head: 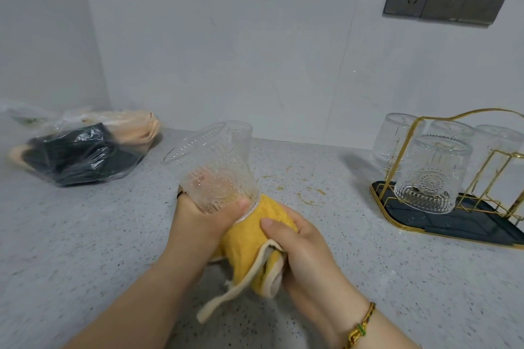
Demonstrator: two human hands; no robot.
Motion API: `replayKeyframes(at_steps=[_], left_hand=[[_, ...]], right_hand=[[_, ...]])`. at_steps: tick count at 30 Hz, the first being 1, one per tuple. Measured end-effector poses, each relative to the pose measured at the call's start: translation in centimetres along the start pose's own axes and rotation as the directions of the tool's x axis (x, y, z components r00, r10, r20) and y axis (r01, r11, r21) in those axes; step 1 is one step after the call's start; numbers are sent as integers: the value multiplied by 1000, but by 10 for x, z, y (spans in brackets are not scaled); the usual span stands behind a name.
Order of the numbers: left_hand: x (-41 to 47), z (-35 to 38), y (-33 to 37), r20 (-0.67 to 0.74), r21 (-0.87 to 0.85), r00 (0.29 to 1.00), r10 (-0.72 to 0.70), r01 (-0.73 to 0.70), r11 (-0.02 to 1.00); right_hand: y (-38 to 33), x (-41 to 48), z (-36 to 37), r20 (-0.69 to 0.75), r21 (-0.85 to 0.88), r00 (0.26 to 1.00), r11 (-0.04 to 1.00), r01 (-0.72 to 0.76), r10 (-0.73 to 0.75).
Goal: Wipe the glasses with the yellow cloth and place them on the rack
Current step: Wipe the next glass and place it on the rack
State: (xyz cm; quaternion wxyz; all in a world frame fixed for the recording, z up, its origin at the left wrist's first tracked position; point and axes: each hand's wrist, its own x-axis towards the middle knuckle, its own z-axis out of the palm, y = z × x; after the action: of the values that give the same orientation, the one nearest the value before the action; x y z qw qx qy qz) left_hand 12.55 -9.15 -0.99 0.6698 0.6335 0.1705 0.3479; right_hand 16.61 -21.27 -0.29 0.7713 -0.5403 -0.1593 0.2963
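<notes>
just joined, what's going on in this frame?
A person is wiping a glass at a kitchen counter. The left hand grips a clear patterned glass, tilted, above the counter. The right hand holds the bunched yellow cloth against its lower end. Four glasses already sit upside down on the gold wire rack to the right; the held one is not racked yet. A plastic bag lies at the far left.

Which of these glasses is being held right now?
The tilted glass in the left hand, next to the yellow cloth over the counter. The other four glasses sit untouched on the gold rack at right.
</notes>
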Motion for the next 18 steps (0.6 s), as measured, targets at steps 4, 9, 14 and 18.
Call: replayKeyframes(at_steps=[4, 9, 14, 18], left_hand=[[5, -4, 4, -35, -52, 999, -1, -1, 999], [-4, 0, 3, 61, -31, 998, 32, -31, 999], [-8, 3, 2, 64, -12, 997, 49, -48, 999], [-3, -1, 4, 38, 0, 998, 53, -53, 999]], right_hand=[[-7, -1, -4, -18, -27, 1000, 999, 17, -18], [-16, 3, -10, -117, 118, 989, 987, 105, -91], [-8, 5, -7, -52, 85, 997, 994, 65, -61], [-13, 0, -7, 74, -107, 995, 993, -51, 59]])
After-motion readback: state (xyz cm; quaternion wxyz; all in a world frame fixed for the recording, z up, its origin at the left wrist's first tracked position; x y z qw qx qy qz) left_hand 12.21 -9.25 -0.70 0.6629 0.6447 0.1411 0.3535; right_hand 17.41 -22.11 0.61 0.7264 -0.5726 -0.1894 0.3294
